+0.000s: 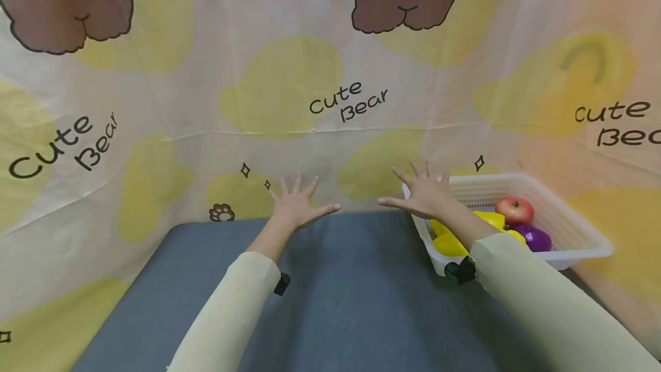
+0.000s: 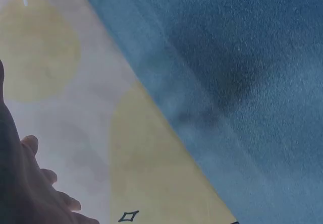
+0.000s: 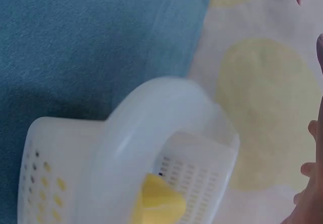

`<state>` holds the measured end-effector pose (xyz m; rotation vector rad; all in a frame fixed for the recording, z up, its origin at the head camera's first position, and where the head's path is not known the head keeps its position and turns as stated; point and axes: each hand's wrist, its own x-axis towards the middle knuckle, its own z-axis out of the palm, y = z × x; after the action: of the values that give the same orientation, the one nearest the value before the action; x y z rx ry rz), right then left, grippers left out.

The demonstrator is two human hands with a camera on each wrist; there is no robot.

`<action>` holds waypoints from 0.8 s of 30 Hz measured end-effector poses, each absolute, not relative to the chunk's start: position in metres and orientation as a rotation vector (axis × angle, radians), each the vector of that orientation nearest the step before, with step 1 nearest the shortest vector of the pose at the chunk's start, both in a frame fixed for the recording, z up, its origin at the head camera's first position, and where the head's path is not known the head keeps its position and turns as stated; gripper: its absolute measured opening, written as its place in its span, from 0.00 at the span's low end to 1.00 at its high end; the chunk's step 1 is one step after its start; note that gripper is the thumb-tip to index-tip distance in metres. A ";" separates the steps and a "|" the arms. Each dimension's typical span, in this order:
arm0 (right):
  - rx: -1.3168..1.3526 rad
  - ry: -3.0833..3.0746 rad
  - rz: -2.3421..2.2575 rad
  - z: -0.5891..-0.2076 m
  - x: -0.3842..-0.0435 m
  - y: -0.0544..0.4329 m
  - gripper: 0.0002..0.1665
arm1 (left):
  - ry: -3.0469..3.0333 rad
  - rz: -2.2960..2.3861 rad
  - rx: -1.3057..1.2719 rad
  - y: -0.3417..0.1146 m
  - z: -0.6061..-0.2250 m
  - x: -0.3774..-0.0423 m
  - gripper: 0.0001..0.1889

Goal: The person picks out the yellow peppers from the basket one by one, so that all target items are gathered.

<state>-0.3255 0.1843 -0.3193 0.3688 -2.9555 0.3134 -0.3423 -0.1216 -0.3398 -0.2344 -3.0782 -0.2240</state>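
Note:
Both arms reach forward over a blue-grey table. My left hand [image 1: 295, 205] is held up with its fingers spread, and nothing is in it. On the right, my right hand [image 1: 424, 193] also has its fingers spread and holds nothing; it overlaps the left edge of a white plastic basket [image 1: 573, 220] in the head view. Inside the basket lie a red apple [image 1: 514, 211], a purple vegetable or fruit [image 1: 534, 238] and several yellow pieces [image 1: 449, 244]. In the right wrist view a yellow piece [image 3: 162, 201] shows behind the basket's rim [image 3: 136, 118].
A cloth backdrop [image 1: 279, 90] with bears and lettering hangs behind the table [image 1: 341, 303]. The basket stands at the table's right side. A dark wrist camera [image 1: 282, 284] sits on the left sleeve and another [image 1: 461, 270] on the right. Part of another person's arm [image 1: 614, 291] shows at the right.

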 end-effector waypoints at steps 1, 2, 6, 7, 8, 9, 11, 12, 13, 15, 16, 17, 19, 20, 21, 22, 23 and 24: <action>0.366 -2.953 0.316 -0.320 -0.324 0.188 0.58 | -3.076 -0.222 -0.242 -0.119 -0.341 -0.343 0.54; 0.365 -2.950 0.320 -0.320 -0.322 0.191 0.58 | -3.073 -0.219 -0.248 -0.116 -0.342 -0.344 0.54; 0.359 -2.923 0.351 -0.324 -0.311 0.214 0.56 | -3.076 -0.246 -0.290 -0.098 -0.346 -0.342 0.54; 0.354 -2.916 0.361 -0.325 -0.307 0.222 0.56 | -3.078 -0.262 -0.307 -0.092 -0.347 -0.341 0.54; 0.345 -2.904 0.370 -0.327 -0.304 0.230 0.56 | -3.080 -0.276 -0.323 -0.085 -0.348 -0.340 0.54; 0.328 -2.893 0.393 -0.329 -0.301 0.239 0.56 | -3.080 -0.290 -0.339 -0.078 -0.349 -0.339 0.54; 0.285 -2.864 0.418 -0.331 -0.293 0.258 0.56 | -3.075 -0.327 -0.372 -0.062 -0.352 -0.338 0.53; 0.262 -2.843 0.436 -0.332 -0.289 0.267 0.56 | -3.069 -0.366 -0.390 -0.053 -0.353 -0.336 0.52; 0.244 -2.813 0.442 -0.334 -0.285 0.278 0.55 | -3.062 -0.415 -0.410 -0.044 -0.355 -0.334 0.51; 0.223 -2.727 0.436 -0.337 -0.276 0.300 0.54 | -3.045 -0.553 -0.441 -0.025 -0.359 -0.328 0.49; 0.217 -2.678 0.431 -0.339 -0.271 0.311 0.53 | -3.032 -0.640 -0.455 -0.016 -0.361 -0.324 0.48; 0.208 -2.631 0.438 -0.341 -0.266 0.322 0.52 | -3.017 -0.735 -0.469 -0.008 -0.363 -0.321 0.46; 0.199 -2.559 0.420 -0.344 -0.258 0.343 0.50 | -2.979 -0.912 -0.491 0.008 -0.367 -0.313 0.45; 0.183 -2.540 0.429 -0.345 -0.254 0.352 0.50 | -2.960 -0.984 -0.495 0.015 -0.369 -0.310 0.44; 0.162 -2.536 0.455 -0.346 -0.249 0.359 0.50 | -2.940 -1.047 -0.502 0.022 -0.371 -0.307 0.43; 0.134 -2.543 0.471 -0.348 -0.246 0.365 0.50 | -2.917 -1.095 -0.509 0.027 -0.374 -0.303 0.42; 0.106 -2.556 0.485 -0.350 -0.243 0.371 0.50 | -2.897 -1.140 -0.515 0.033 -0.376 -0.300 0.41; 0.080 -2.571 0.492 -0.352 -0.241 0.376 0.50 | -2.875 -1.176 -0.525 0.038 -0.379 -0.297 0.41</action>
<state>-0.2407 0.3756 -0.3518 0.0802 -2.5711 0.4919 -0.2973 0.0380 -0.3794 -0.5246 -2.8749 -1.1757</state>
